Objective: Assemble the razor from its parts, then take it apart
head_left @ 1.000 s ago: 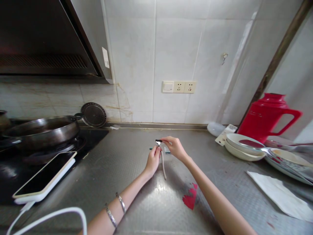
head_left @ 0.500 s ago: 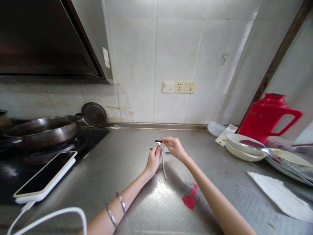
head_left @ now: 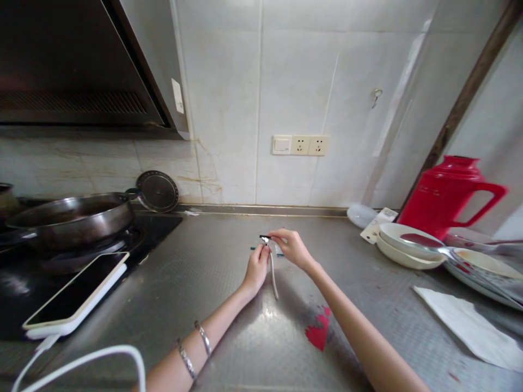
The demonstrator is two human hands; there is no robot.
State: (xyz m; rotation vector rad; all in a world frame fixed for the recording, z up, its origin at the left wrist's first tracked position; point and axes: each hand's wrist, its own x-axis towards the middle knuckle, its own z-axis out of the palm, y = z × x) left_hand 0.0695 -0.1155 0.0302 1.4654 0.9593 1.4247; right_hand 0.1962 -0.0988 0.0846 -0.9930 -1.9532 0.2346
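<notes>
Over the middle of the metal counter, my left hand (head_left: pixel 256 269) is closed, its thumb and fingers pinching a pale grey cord (head_left: pixel 274 280) near its top. The cord's lower end hangs down toward me. A small whitish, shiny piece (head_left: pixel 265 241) shows just above my left fingertips. Pinched in the fingertips of my right hand (head_left: pixel 295 249) is a thin, short black strip (head_left: pixel 265 236), lying across the top of that piece. Whether strip and piece are joined, I cannot tell. Behind my hands lies a clear plastic bag (head_left: pixel 279 251) with a blue edge, partly hidden.
On the left, a phone (head_left: pixel 77 291) with a white cable lies by the hob, below a steel pan (head_left: pixel 81 218). To the right stand a red thermos jug (head_left: pixel 443 190), stacked bowls (head_left: pixel 408 256) and a white napkin (head_left: pixel 466 324). A red patch (head_left: pixel 317 332) marks the counter.
</notes>
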